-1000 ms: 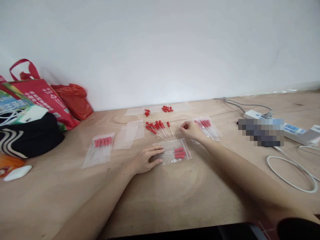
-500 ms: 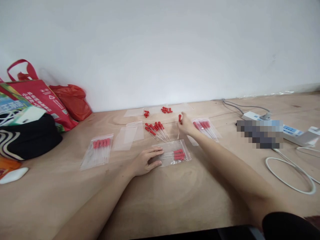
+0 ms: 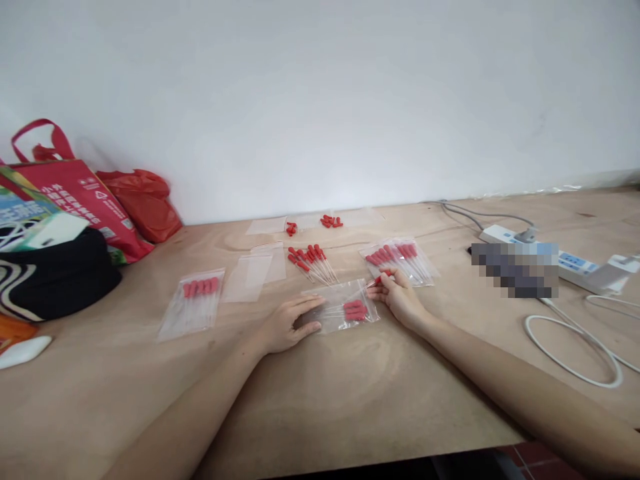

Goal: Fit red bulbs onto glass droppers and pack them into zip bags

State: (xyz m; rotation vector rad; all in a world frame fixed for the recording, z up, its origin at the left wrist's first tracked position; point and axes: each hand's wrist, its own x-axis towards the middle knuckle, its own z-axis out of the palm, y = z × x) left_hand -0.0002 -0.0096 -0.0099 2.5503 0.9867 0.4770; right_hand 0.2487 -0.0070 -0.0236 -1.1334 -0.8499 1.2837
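Observation:
A clear zip bag [image 3: 332, 320] with several red-bulbed glass droppers [image 3: 355, 311] inside lies flat before me, its mouth toward the right. My left hand [image 3: 290, 323] rests on the bag's left end, thumb and fingers spread apart. Between its fingertips my right hand [image 3: 400, 300] pinches a single dropper [image 3: 383, 278] by its red bulb. The glass end of this dropper points left, at the bag's mouth; whether it is inside I cannot tell. Loose droppers [image 3: 314, 259] lie fanned just beyond the bag. More droppers [image 3: 397, 255] lie by the right hand, some on a bag.
A filled bag of droppers [image 3: 193, 303] lies to the left, near flat clear bags [image 3: 247, 277]. Small red bulbs [image 3: 331, 221] sit by the wall. Shopping bags [image 3: 95, 207] and a black cap-like item [image 3: 75, 280] stand left; a power strip [image 3: 570, 263] and white cable [image 3: 530, 340] lie right.
My right hand has come back toward me from the far side with the dropper, to the bag's mouth. It has uncovered the droppers on the right. My left hand stays on the bag.

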